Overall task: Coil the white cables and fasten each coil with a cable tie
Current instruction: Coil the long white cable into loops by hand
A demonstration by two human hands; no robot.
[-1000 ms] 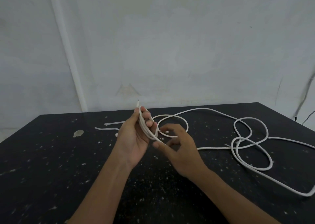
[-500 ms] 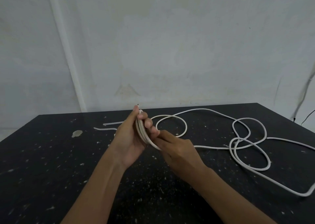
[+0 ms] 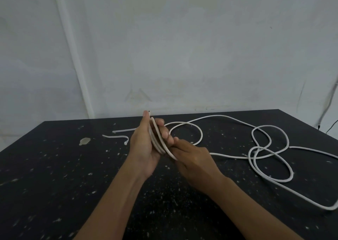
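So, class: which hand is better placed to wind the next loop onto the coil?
The right hand. It already grips the white cable where its loose run leaves the coil, while the left hand is busy holding the finished loops.

Head camera looks forward and down, close over the black table [image 3: 54, 166].

can't really see how many turns of the thin white round cable [image 3: 228, 119] sit in the left hand [image 3: 146, 148], fingers cover most of it. the right hand [image 3: 193, 159] hides the strand it pinches. cable's far loop runs off the right edge, and one translucent plastic cable tie [image 3: 117, 136] is too small to make out
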